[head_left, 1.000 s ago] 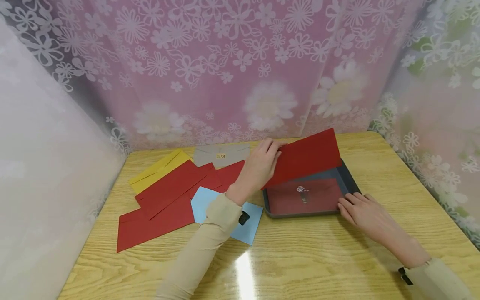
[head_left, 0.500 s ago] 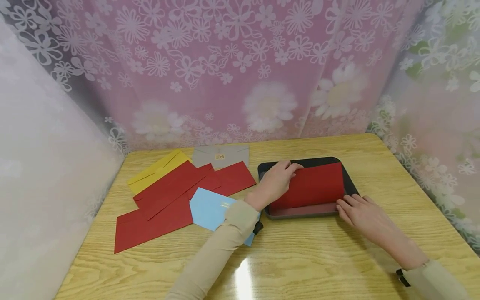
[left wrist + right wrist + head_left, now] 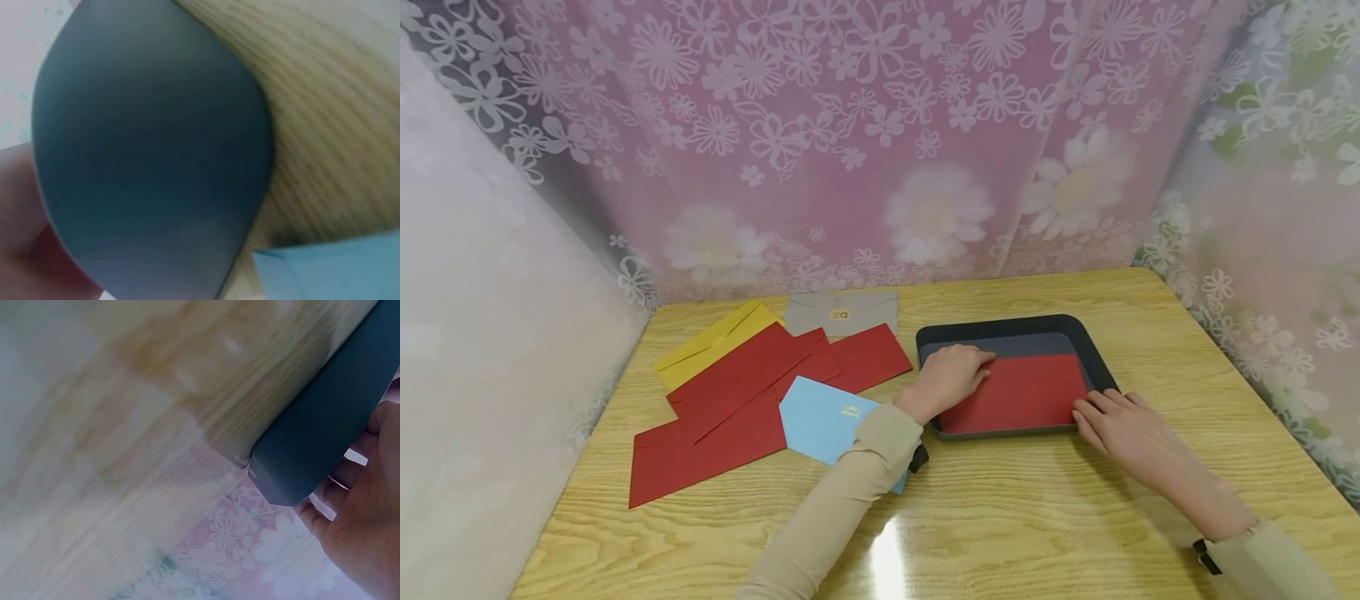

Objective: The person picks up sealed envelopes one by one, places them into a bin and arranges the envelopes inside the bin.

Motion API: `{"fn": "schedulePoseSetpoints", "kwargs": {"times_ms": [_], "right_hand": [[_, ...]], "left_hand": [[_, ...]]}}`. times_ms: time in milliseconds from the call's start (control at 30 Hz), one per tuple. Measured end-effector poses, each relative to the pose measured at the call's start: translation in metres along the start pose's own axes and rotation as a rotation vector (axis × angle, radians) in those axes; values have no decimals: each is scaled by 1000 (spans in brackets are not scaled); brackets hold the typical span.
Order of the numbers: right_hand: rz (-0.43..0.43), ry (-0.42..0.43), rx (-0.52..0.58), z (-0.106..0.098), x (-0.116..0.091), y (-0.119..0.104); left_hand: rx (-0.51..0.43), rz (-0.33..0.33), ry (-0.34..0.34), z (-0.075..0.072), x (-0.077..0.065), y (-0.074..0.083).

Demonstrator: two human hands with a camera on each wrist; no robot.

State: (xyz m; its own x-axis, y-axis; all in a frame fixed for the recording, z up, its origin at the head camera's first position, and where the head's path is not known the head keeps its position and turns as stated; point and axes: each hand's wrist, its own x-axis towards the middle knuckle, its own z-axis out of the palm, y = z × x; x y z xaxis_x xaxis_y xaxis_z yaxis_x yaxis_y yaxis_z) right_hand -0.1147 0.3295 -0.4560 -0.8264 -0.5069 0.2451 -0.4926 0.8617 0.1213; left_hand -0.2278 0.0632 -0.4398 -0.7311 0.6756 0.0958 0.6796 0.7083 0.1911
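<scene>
A dark grey tray point(image 3: 1093, 354) stands on the right half of the table. Inside it a red envelope point(image 3: 1022, 392) lies nearly flat along the front. My left hand point(image 3: 947, 379) reaches over the tray's left wall and holds the envelope by its left end, fingertips along its far edge. My right hand point(image 3: 1123, 425) grips the tray's front right corner, fingers over the rim. The tray's outer wall point(image 3: 156, 150) fills much of the left wrist view, with part of the left hand point(image 3: 22, 219) beside it. In the right wrist view, fingers of the right hand point(image 3: 362, 506) rest along the rim.
Left of the tray, several red envelopes point(image 3: 722, 383) overlap. A yellow envelope point(image 3: 715, 342) and a grey one point(image 3: 842, 312) lie behind them. A light blue envelope point(image 3: 820, 421) lies partly under the left forearm. A floral curtain point(image 3: 880, 150) hangs behind the wooden table point(image 3: 1015, 517).
My left hand has lowered the red envelope from a tilted position above the tray down into it, covering the translucent reddish envelope there. My right hand stays at the tray's corner.
</scene>
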Motion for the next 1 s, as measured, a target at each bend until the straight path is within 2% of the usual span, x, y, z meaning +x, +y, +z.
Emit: {"fn": "schedulePoseSetpoints", "kwargs": {"times_ms": [133, 233, 333, 533, 733, 867, 1000], "right_hand": [[-12, 36, 1, 1, 0, 0], [-28, 61, -2, 1, 0, 0], [-40, 61, -9, 1, 0, 1], [-27, 33, -5, 0, -1, 1], [-45, 83, -7, 3, -1, 2], [-51, 102, -6, 3, 0, 2], [-45, 89, -8, 4, 1, 1]], "left_hand": [[-31, -11, -69, 3, -3, -7], [-61, -14, -78, -1, -7, -12], [-86, 2, -9, -13, -14, -16], [-81, 9, 205, -41, -30, -26], [-47, 13, 367, -60, -47, -39], [-18, 14, 432, -67, -58, -50], [-5, -18, 467, -71, -70, -66]]}}
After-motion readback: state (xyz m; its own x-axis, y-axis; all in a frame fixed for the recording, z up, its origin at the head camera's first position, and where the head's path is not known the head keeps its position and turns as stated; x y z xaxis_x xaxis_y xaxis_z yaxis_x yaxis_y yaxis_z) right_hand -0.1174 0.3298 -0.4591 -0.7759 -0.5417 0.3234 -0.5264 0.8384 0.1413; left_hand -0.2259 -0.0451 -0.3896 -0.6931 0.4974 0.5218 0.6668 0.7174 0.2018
